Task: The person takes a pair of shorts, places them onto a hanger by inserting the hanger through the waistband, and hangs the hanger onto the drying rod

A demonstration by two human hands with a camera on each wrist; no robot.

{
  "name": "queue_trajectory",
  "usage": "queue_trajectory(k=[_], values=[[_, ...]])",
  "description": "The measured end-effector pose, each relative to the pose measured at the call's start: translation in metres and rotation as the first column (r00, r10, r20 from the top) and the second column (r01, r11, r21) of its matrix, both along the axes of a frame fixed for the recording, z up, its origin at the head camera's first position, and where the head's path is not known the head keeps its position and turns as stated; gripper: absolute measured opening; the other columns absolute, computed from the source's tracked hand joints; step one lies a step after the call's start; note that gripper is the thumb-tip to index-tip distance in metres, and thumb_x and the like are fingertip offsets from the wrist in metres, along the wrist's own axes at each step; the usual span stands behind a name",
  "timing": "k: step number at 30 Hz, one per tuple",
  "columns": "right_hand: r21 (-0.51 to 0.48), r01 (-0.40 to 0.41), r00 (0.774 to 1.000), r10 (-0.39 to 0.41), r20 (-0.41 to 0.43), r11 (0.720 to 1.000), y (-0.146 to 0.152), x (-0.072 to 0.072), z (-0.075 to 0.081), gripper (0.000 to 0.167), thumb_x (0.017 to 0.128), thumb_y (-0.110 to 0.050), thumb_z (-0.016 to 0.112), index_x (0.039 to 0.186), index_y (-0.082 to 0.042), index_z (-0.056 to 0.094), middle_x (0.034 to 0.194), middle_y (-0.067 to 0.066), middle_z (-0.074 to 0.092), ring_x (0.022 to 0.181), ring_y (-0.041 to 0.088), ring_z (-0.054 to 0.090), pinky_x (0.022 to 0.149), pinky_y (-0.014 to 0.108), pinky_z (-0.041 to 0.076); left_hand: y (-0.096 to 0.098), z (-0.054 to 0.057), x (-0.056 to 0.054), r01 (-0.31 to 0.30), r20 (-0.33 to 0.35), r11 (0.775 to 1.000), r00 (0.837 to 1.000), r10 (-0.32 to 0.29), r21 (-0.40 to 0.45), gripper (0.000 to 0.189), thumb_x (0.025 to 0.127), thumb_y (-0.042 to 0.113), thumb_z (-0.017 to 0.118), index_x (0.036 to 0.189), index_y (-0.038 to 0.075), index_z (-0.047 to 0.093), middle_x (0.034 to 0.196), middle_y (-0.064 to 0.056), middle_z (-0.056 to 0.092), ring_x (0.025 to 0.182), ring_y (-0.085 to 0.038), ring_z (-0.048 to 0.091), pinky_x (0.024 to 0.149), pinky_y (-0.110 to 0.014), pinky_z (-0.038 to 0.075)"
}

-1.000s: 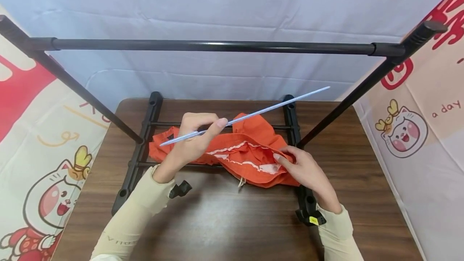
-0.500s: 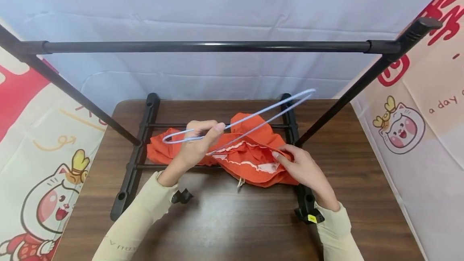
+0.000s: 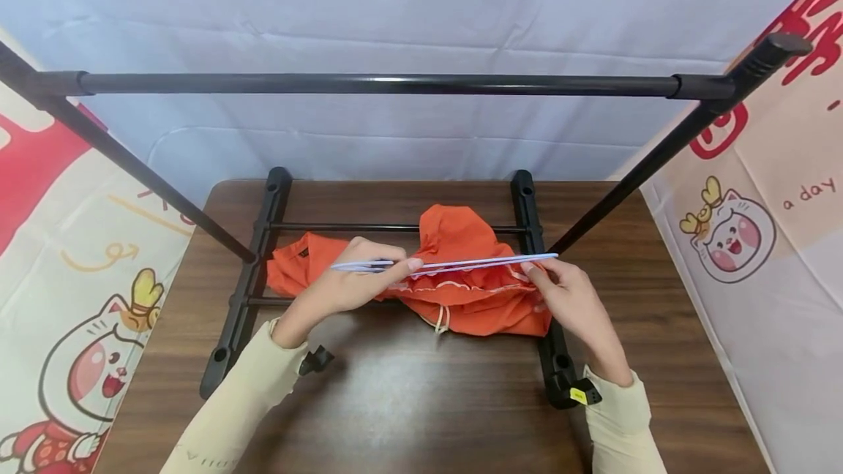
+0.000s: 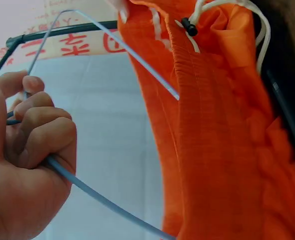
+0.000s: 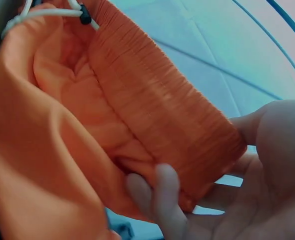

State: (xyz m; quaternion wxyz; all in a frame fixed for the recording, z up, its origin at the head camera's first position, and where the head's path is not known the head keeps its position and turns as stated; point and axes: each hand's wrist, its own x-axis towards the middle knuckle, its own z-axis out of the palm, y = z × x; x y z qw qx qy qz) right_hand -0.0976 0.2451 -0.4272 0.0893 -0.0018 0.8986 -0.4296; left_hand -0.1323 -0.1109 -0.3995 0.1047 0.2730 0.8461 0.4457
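My left hand grips a pale blue clothes hanger, seen nearly edge-on from the head. Orange drawstring pants lie bunched beneath it. In the left wrist view, the curled fingers hold the hanger, and one of its bars disappears behind the near waistband. My right hand holds the right end of the waistband, near the hanger's right tip. Thumb and fingers pinch the gathered waistband in the right wrist view. A white drawstring hangs at the front, with a black toggle.
A black rack stands on the brown wooden table. Its top bar crosses above the hands, and its feet flank the pants. Thin lower rods run under the cloth. Behind hangs a pale curtain.
The hanger has turned and come down, its right end swinging toward my right hand and the waist opening. My right hand has tilted the waistband, so its opening looks narrower from the head.
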Motion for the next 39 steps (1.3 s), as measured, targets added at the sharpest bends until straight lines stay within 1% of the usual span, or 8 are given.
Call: queue_trajectory(k=[8, 12, 16, 19, 23, 26, 32, 39], values=[[-0.030, 0.045, 0.997, -0.046, -0.056, 0.999, 0.011, 0.008, 0.015, 0.044, 0.109, -0.042, 0.055, 0.136, -0.010, 0.067, 0.094, 0.019, 0.076, 0.069, 0.020, 0.070, 0.061, 0.028, 0.059, -0.009, 0.011, 0.002, 0.122, -0.186, 0.986, 0.972, -0.142, -0.116, 0.044, 0.106, 0.037, 0.062, 0.066, 0.024, 0.051, 0.057, 0.015, 0.028, 0.052, 0.001, 0.023, 0.053, -0.020, 0.024], [0.036, 0.079, 0.981, -0.071, -0.183, 0.996, 0.008, 0.012, 0.022, 0.040, 0.108, -0.043, 0.058, 0.132, -0.014, 0.072, 0.101, 0.014, 0.076, 0.073, 0.010, 0.065, 0.061, 0.023, 0.053, -0.008, 0.010, 0.004, 0.092, -0.218, 0.986, 0.969, -0.120, -0.138, 0.048, 0.107, 0.040, 0.059, 0.064, 0.024, 0.048, 0.056, 0.015, 0.028, 0.051, 0.001, 0.023, 0.053, -0.020, 0.023], [0.067, 0.121, 0.923, -0.087, -0.376, 0.990, 0.000, 0.014, 0.024, 0.025, 0.104, -0.032, 0.067, 0.116, -0.015, 0.080, 0.105, 0.006, 0.075, 0.078, 0.004, 0.057, 0.065, 0.015, 0.046, -0.004, 0.010, 0.007, 0.062, -0.214, 0.988, 0.972, -0.091, -0.141, 0.050, 0.107, 0.041, 0.059, 0.063, 0.024, 0.044, 0.056, 0.015, 0.028, 0.052, 0.001, 0.023, 0.054, -0.020, 0.024], [0.038, 0.117, 0.872, -0.084, -0.481, 0.992, -0.006, 0.013, 0.026, 0.014, 0.100, -0.022, 0.073, 0.103, -0.013, 0.083, 0.100, 0.002, 0.070, 0.076, 0.006, 0.051, 0.064, 0.015, 0.040, 0.002, 0.010, 0.008, 0.088, -0.234, 0.985, 0.964, -0.122, -0.150, 0.041, 0.105, 0.034, 0.064, 0.067, 0.021, 0.056, 0.057, 0.016, 0.029, 0.054, 0.001, 0.023, 0.054, -0.019, 0.024], [0.004, 0.043, 0.831, -0.034, -0.555, 0.999, -0.014, 0.011, 0.028, 0.006, 0.096, -0.012, 0.077, 0.096, -0.012, 0.083, 0.097, -0.001, 0.067, 0.075, 0.005, 0.049, 0.063, 0.016, 0.038, 0.010, 0.010, 0.008, 0.117, -0.313, 0.978, 0.935, -0.168, -0.175, 0.029, 0.103, 0.029, 0.069, 0.077, 0.016, 0.069, 0.058, 0.014, 0.032, 0.054, 0.002, 0.023, 0.054, -0.018, 0.023], [0.010, -0.038, 0.804, 0.036, -0.594, 0.999, -0.022, 0.010, 0.027, 0.007, 0.092, -0.008, 0.079, 0.097, -0.011, 0.083, 0.096, -0.001, 0.067, 0.076, 0.006, 0.050, 0.062, 0.016, 0.039, 0.016, 0.010, 0.009, 0.133, -0.326, 0.982, 0.930, -0.171, -0.136, 0.028, 0.102, 0.028, 0.070, 0.077, 0.015, 0.071, 0.057, 0.013, 0.033, 0.052, 0.001, 0.023, 0.054, -0.018, 0.022], [0.171, -0.196, 0.818, 0.257, -0.514, 0.966, -0.037, 0.009, 0.018, 0.021, 0.095, -0.023, 0.078, 0.115, -0.017, 0.081, 0.105, -0.004, 0.071, 0.093, 0.009, 0.053, 0.073, 0.025, 0.047, 0.021, 0.011, 0.011, 0.128, -0.279, 0.992, 0.952, -0.126, -0.010, 0.032, 0.102, 0.030, 0.071, 0.071, 0.021, 0.067, 0.055, 0.014, 0.036, 0.052, 0.000, 0.030, 0.052, -0.019, 0.027], [0.155, -0.350, 0.840, 0.383, -0.384, 0.924, -0.013, 0.009, 0.028, 0.076, 0.079, -0.026, 0.093, 0.147, -0.020, 0.058, 0.150, 0.006, 0.055, 0.141, 0.025, 0.044, 0.105, 0.059, 0.050, 0.011, 0.015, 0.008, 0.064, -0.227, 0.998, 0.972, -0.057, 0.022, 0.020, 0.098, 0.024, 0.076, 0.078, 0.024, 0.074, 0.057, 0.013, 0.043, 0.051, -0.003, 0.034, 0.052, -0.022, 0.029]])
